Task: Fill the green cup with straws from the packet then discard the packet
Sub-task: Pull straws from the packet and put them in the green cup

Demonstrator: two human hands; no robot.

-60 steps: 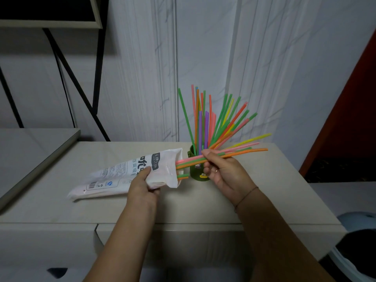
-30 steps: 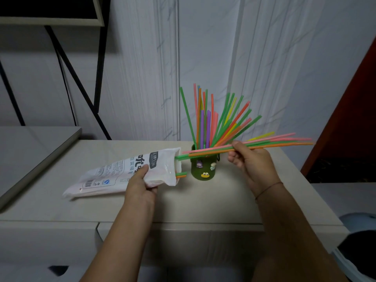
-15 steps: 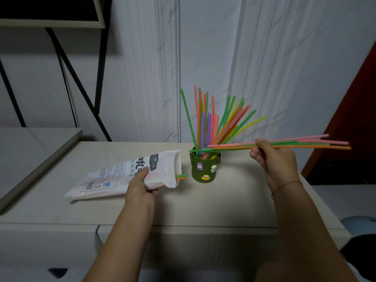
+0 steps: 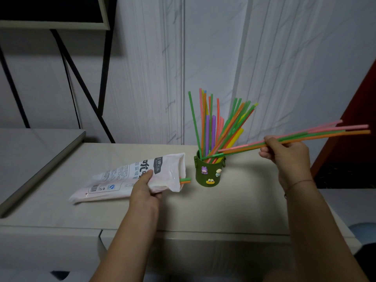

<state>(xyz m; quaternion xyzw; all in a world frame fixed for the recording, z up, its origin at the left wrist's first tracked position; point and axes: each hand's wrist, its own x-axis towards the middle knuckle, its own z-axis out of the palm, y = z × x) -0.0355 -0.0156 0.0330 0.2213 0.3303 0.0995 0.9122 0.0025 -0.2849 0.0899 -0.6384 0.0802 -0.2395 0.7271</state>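
A green cup (image 4: 208, 174) with small animal charms stands on the pale table (image 4: 234, 204), holding several coloured straws upright (image 4: 209, 127). My right hand (image 4: 286, 155) pinches a bundle of pink, green and orange straws (image 4: 317, 135), tilted, with their lower ends over the cup's rim. My left hand (image 4: 145, 190) presses on the white printed packet (image 4: 130, 178), which lies flat to the left of the cup. Two straw ends (image 4: 185, 181) stick out of its open mouth.
A lower grey surface (image 4: 30, 151) adjoins the table on the left, under a black metal frame (image 4: 81, 82). White panelled wall stands behind. A dark red panel (image 4: 358, 123) is at the right, and a pale blue round object (image 4: 364, 231) sits low at bottom right.
My right hand has pulled the straw bundle fully out of the packet, carried it right, and tipped its far end upward so its near ends sit over the cup. The left hand stays on the packet.
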